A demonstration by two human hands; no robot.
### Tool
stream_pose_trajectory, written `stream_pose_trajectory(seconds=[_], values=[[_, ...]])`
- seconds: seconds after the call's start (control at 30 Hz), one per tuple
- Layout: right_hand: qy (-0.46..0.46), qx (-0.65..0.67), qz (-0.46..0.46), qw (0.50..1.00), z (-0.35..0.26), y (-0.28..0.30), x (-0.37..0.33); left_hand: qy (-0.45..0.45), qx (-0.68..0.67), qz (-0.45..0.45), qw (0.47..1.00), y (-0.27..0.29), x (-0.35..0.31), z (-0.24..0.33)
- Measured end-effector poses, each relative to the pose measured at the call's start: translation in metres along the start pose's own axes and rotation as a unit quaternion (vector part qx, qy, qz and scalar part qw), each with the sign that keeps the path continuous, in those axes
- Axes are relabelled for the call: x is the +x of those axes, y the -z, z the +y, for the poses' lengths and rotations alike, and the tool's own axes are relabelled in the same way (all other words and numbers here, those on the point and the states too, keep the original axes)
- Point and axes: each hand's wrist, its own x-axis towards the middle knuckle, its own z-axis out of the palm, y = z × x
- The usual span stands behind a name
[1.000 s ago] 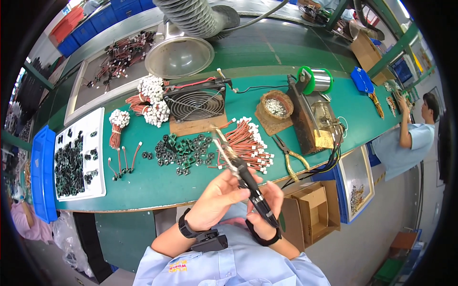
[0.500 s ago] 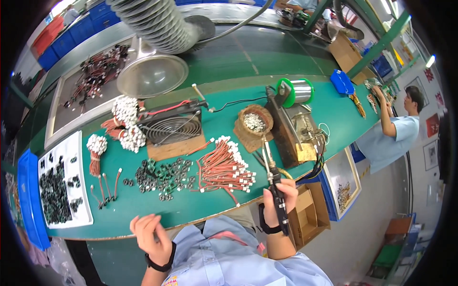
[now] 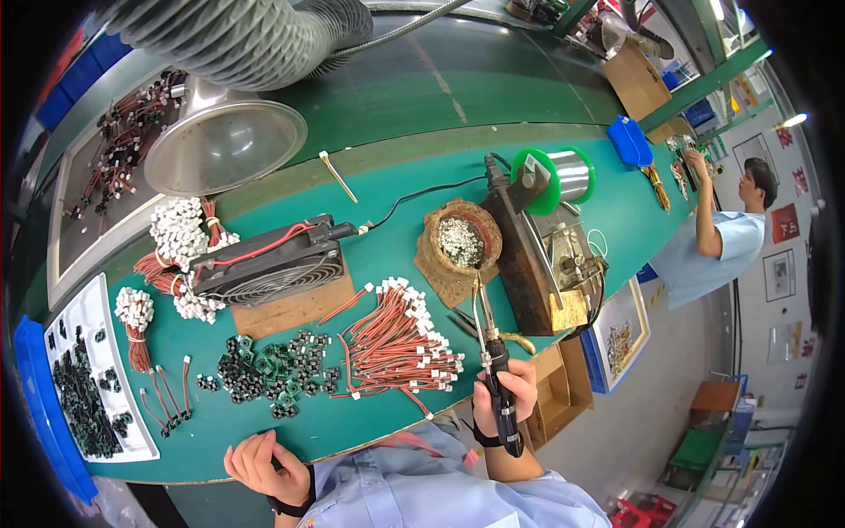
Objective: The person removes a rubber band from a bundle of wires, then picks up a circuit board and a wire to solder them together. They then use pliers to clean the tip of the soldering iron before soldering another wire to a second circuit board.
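My right hand (image 3: 509, 398) is wrapped round the black handle of a soldering iron (image 3: 498, 370), with a thin metal tube running beside its shaft. The iron's tip points away from me and reaches the near rim of a brown round pot (image 3: 434, 238) holding silvery bits. Loosely bent and holding nothing, my left hand (image 3: 268, 466) is at the bench's front edge. Beyond it are a pile of small black and green parts (image 3: 264, 370) and a few short wired pieces (image 3: 167, 400). Red-and-black wire leads with white connectors (image 3: 396, 339) lie fanned out between the hands.
A fan (image 3: 273, 264) stands on a brown board, with bundled leads (image 3: 176, 233) at its left. A solder spool (image 3: 572, 176) sits above a metal stand (image 3: 528, 273). A funnel-shaped hood (image 3: 224, 150) hangs over the back. A white tray (image 3: 132, 431) is at left. Another person (image 3: 717, 238) works at right.
The view has shifted slightly. My left hand's fingers are more curled and it sits a little lower. The soldering iron stays in my right hand, its tip still at the pot.
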Motion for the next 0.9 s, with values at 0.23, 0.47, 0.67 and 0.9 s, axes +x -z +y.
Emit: stream_pose_trajectory(seconds=[0.23, 0.47, 0.67, 0.9], values=[[-0.041, 0.047, 0.019, 0.998, -0.003, 0.0, -0.002, 0.009, 0.001, -0.016, 1.0, 0.002, 0.0, 0.001], [-0.016, 0.016, -0.023, 0.999, -0.002, 0.004, 0.002, 0.016, -0.013, -0.042, 0.999, 0.004, 0.003, 0.002], [-0.023, 0.026, -0.021, 0.999, -0.003, 0.005, 0.003, 0.014, -0.011, -0.038, 0.999, 0.004, 0.003, 0.003], [-0.084, 0.064, -0.014, 0.994, -0.012, 0.005, 0.008, 0.014, -0.008, -0.033, 0.999, 0.004, 0.002, 0.001]])
